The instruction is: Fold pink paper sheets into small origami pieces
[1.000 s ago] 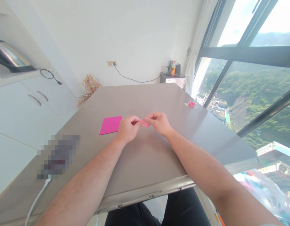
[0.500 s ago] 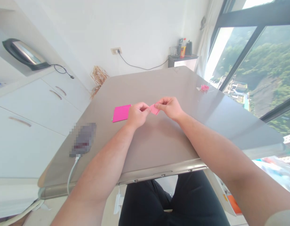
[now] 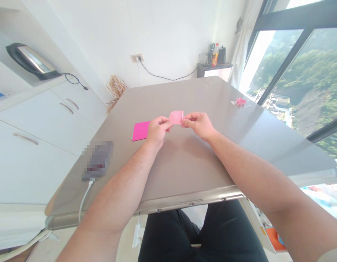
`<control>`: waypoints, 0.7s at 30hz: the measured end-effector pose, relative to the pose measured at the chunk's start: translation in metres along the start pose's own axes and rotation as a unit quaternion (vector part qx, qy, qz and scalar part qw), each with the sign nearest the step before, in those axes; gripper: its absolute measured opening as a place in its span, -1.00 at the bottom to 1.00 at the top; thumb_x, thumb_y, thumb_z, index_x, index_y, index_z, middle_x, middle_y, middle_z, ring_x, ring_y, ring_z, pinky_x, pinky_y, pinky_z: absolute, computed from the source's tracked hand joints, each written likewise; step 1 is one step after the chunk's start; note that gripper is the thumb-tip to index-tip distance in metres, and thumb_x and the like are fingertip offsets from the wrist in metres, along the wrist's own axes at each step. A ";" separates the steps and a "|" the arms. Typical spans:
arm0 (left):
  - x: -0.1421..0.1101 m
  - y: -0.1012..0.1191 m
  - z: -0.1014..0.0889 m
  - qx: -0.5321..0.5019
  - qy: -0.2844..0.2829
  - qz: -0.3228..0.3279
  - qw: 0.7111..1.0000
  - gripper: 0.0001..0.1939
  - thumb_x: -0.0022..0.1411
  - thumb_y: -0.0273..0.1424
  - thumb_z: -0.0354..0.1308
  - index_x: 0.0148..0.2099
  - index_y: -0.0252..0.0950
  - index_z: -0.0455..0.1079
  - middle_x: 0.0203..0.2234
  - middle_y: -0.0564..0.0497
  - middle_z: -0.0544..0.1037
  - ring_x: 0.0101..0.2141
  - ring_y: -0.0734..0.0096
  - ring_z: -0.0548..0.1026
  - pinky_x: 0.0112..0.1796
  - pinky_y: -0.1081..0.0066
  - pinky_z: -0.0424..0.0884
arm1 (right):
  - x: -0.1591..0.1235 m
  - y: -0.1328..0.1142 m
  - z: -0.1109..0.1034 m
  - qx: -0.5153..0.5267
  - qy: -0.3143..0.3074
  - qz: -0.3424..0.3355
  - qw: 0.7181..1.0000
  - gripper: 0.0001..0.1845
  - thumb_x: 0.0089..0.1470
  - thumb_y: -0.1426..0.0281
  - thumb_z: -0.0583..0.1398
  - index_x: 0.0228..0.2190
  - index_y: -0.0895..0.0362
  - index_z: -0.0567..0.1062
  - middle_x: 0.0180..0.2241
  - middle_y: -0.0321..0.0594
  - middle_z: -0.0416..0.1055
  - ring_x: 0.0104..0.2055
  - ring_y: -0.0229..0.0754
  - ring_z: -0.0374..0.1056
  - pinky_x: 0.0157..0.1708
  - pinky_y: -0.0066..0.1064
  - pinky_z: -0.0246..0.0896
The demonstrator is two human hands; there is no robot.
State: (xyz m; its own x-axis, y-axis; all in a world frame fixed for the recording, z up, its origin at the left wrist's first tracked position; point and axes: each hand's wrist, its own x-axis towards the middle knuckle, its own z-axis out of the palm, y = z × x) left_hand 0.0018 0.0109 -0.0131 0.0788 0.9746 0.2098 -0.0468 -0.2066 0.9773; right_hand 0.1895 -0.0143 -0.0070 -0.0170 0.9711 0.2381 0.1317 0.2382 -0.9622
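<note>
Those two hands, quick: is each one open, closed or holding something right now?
Left hand: closed, pinching the left side of the pale pink paper.
Right hand: closed, pinching the same paper's right side.

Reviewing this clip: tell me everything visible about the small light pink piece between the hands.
The light pink piece looks like thin paper, apparently folded. It is roughly squarish, its upper left corner slanted, with a darker vertical line near its right edge. The left hand pinches its lower left, the right hand its lower right side. It shows over the table; whether it touches the surface is unclear.
</note>
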 end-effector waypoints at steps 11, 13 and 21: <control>-0.005 0.002 0.001 0.105 -0.072 0.044 0.991 -0.84 0.07 -0.38 0.26 -0.24 -0.29 0.53 -0.37 -0.02 0.61 -0.46 0.48 0.46 -0.42 0.43 0.37 | -0.002 -0.003 0.000 -0.151 -0.029 -0.017 0.988 -0.89 -0.03 0.34 0.21 -0.52 0.11 0.47 -0.56 -0.31 0.41 -0.52 -0.29 0.23 -0.51 -0.41 0.10; -0.007 0.002 0.003 0.103 -0.097 0.026 0.990 -0.87 0.06 -0.42 0.26 -0.27 -0.29 0.51 -0.43 0.00 0.59 -0.54 0.52 0.41 -0.48 0.44 0.33 | -0.001 -0.002 -0.001 -0.126 -0.004 -0.021 0.992 -0.88 0.00 0.32 0.22 -0.48 0.11 0.48 -0.54 -0.29 0.44 -0.50 -0.28 0.28 -0.48 -0.40 0.15; -0.011 0.008 0.007 0.156 -0.047 0.034 0.986 -0.88 0.09 -0.34 0.25 -0.43 -0.27 0.48 -0.54 0.06 0.51 -0.50 0.49 0.40 -0.42 0.41 0.32 | -0.002 -0.004 -0.003 -0.121 -0.026 -0.004 0.992 -0.87 -0.01 0.33 0.27 -0.51 0.13 0.52 -0.55 -0.25 0.46 -0.49 -0.24 0.32 -0.49 -0.38 0.18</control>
State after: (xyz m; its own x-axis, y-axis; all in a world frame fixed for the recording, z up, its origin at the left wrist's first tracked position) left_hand 0.0077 -0.0019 -0.0069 0.1787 0.9482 0.2627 0.2523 -0.3022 0.9192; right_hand 0.1916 -0.0170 -0.0029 -0.0687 0.9703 0.2319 0.3662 0.2407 -0.8989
